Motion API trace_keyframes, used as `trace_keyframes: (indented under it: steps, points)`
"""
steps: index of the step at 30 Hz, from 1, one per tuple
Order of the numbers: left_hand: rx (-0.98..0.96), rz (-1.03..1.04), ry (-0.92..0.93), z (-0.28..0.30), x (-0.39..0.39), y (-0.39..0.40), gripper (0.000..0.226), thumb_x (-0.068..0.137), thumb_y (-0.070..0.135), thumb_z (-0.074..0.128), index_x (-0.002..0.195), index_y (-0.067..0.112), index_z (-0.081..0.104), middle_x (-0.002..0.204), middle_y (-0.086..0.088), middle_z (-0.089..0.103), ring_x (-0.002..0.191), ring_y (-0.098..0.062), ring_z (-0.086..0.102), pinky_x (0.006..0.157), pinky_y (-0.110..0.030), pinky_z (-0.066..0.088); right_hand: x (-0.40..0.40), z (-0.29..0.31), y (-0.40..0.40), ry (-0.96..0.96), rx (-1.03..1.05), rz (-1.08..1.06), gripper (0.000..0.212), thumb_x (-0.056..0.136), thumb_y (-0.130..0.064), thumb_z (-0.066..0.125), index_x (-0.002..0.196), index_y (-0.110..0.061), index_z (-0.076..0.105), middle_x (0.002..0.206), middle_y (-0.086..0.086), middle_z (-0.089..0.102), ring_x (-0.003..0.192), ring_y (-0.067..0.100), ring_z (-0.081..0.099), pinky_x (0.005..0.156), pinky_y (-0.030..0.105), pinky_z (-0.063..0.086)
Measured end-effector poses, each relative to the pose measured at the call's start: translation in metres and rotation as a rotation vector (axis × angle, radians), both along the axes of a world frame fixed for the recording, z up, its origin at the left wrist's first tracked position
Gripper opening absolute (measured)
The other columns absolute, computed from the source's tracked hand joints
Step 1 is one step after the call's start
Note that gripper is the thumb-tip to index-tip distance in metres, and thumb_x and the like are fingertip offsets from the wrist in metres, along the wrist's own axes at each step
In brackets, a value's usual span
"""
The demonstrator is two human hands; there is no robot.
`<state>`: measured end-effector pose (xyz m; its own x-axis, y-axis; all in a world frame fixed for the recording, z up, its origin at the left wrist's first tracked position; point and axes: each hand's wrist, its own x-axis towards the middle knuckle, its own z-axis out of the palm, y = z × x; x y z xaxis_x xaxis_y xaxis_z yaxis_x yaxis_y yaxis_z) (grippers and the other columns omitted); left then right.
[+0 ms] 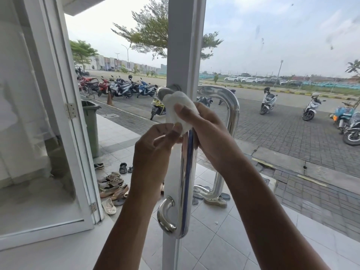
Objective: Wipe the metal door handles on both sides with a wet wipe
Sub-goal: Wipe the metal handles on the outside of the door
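Standing upright, door handle (186, 172) (chrome)

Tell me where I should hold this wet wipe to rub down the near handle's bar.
Wrap the wet wipe round the near handle just below its top bend, coming from the right side as the right hand does; the bar runs straight and upright, so the wrapped wipe can probably slide down.

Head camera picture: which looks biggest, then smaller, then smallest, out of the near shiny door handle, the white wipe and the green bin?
1. near door handle
2. green bin
3. wet wipe
The bin stands farther off, so it only looks smaller.
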<state>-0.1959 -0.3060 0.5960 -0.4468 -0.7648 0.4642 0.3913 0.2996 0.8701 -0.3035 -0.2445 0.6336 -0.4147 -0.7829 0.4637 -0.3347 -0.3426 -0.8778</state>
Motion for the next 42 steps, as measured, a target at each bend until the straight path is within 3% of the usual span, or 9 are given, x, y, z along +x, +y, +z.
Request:
trace_keyframes:
  steps: [5, 12, 17, 22, 26, 31, 35, 38, 42]
  points:
    - [0.114, -0.062, 0.111, -0.004, 0.0, 0.0, 0.018, 0.084, 0.038, 0.07, 0.09, 0.022, 0.063, 0.086, 0.007, 0.075, 0.085, -0.01, 0.071, 0.09, -0.04, 0.052, 0.003, -0.01, 0.005, 0.059, -0.035, 0.032, 0.032, 0.1, -0.022, 0.058, 0.124, -0.001, 0.055, 0.083, 0.002, 0.061, 0.065, 0.006, 0.059, 0.053, 0.015, 0.046]
    - [0.182, -0.014, 0.123, -0.017, 0.008, -0.003, 0.013, 0.091, 0.036, 0.062, 0.089, 0.024, 0.065, 0.089, 0.006, 0.073, 0.094, -0.016, 0.071, 0.082, -0.034, 0.053, 0.008, -0.037, 0.012, -0.01, -0.052, 0.122, 0.012, 0.099, -0.012, 0.057, 0.105, -0.002, 0.056, 0.088, 0.019, 0.055, 0.066, 0.011, 0.057, 0.053, 0.009, 0.043]
    - [0.195, -0.021, 0.076, -0.028, 0.015, -0.002, 0.011, 0.095, 0.03, 0.06, 0.091, 0.022, 0.067, 0.085, 0.008, 0.072, 0.09, -0.014, 0.07, 0.08, -0.031, 0.052, 0.01, -0.081, 0.017, -0.072, 0.004, 0.164, 0.029, 0.093, -0.028, 0.051, 0.112, -0.006, 0.053, 0.093, 0.016, 0.055, 0.083, 0.025, 0.056, 0.069, 0.019, 0.051]
    - [0.17, -0.031, 0.025, -0.032, 0.016, 0.004, 0.013, 0.095, 0.029, 0.061, 0.098, 0.019, 0.068, 0.09, 0.002, 0.073, 0.092, -0.014, 0.071, 0.084, -0.032, 0.055, 0.009, -0.105, 0.019, -0.192, 0.052, 0.16, 0.027, 0.095, -0.021, 0.064, 0.119, -0.01, 0.057, 0.091, 0.001, 0.064, 0.083, 0.013, 0.062, 0.072, 0.019, 0.052]
    - [0.155, -0.031, 0.005, -0.032, 0.014, 0.008, 0.011, 0.096, 0.027, 0.06, 0.094, 0.02, 0.068, 0.088, 0.002, 0.072, 0.092, -0.015, 0.069, 0.087, -0.034, 0.053, 0.003, -0.089, 0.012, -0.239, 0.104, 0.143, 0.048, 0.072, -0.013, 0.071, 0.117, -0.002, 0.059, 0.094, 0.004, 0.068, 0.084, 0.013, 0.065, 0.079, 0.031, 0.055]
    - [0.174, 0.031, -0.013, -0.038, 0.012, 0.008, 0.013, 0.095, 0.032, 0.062, 0.092, 0.025, 0.072, 0.096, -0.002, 0.076, 0.097, -0.019, 0.069, 0.088, -0.034, 0.05, -0.001, -0.062, 0.002, -0.184, 0.029, 0.115, 0.047, 0.076, -0.012, 0.073, 0.116, 0.006, 0.057, 0.095, 0.013, 0.063, 0.08, 0.017, 0.063, 0.068, 0.03, 0.054]
    - [0.197, 0.035, -0.002, -0.043, 0.01, 0.007, 0.02, 0.096, 0.039, 0.058, 0.092, 0.028, 0.073, 0.094, 0.005, 0.076, 0.095, -0.013, 0.069, 0.088, -0.033, 0.049, 0.006, -0.058, -0.002, -0.057, -0.081, 0.065, 0.007, 0.092, 0.002, 0.062, 0.085, 0.002, 0.063, 0.071, 0.008, 0.059, 0.062, 0.016, 0.058, 0.055, 0.03, 0.05]
    - [0.216, 0.027, -0.014, -0.05, 0.009, 0.007, 0.02, 0.091, 0.043, 0.06, 0.083, 0.032, 0.074, 0.088, 0.01, 0.074, 0.09, -0.009, 0.068, 0.086, -0.031, 0.047, 0.007, -0.064, -0.005, -0.063, -0.12, 0.059, 0.018, 0.095, 0.003, 0.058, 0.08, -0.006, 0.061, 0.061, 0.004, 0.057, 0.052, 0.013, 0.055, 0.048, 0.025, 0.048]
    - [0.241, 0.053, -0.05, -0.064, 0.011, 0.006, 0.027, 0.099, 0.04, 0.053, 0.086, 0.029, 0.074, 0.092, 0.007, 0.076, 0.094, -0.012, 0.07, 0.088, -0.037, 0.049, 0.005, -0.092, -0.005, -0.099, -0.051, 0.085, 0.019, 0.09, -0.018, 0.066, 0.073, -0.026, 0.069, 0.059, -0.002, 0.06, 0.052, 0.015, 0.058, 0.049, 0.03, 0.05]
